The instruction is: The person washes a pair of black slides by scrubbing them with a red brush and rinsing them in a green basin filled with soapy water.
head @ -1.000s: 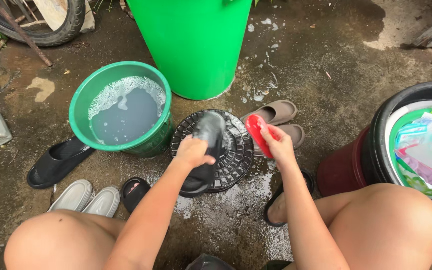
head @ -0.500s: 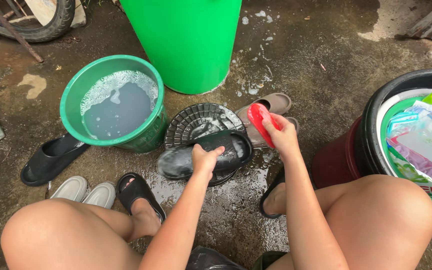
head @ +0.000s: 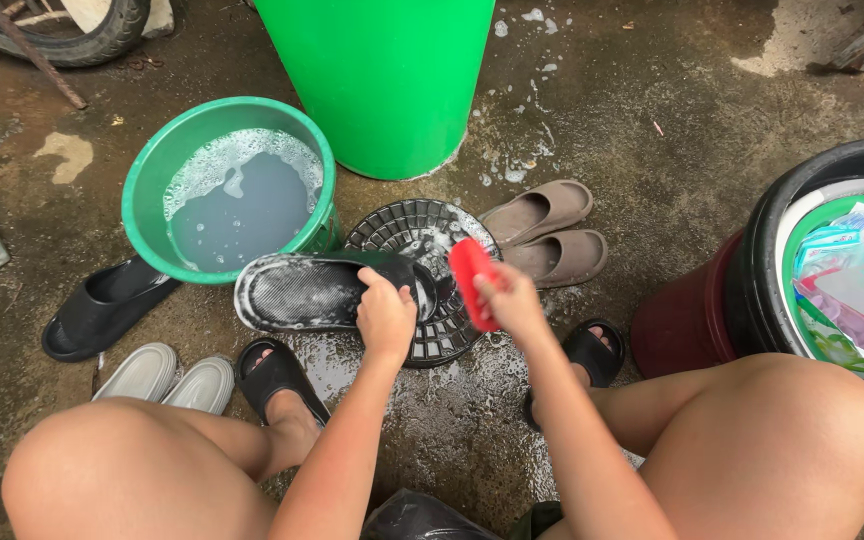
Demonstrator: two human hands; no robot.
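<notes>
My left hand (head: 385,315) grips a soapy black slipper (head: 302,291), sole up, beside the green basin (head: 152,175); my right hand (head: 508,300) clutches a red brush (head: 472,280).

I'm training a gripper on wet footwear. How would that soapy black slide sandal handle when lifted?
The black slide sandal is coated in suds, so it is probably slippery. It stays flat while the left hand grips only one end, suggesting fairly stiff, light foam. Its flat, textured sole makes rolling unlikely.
</notes>
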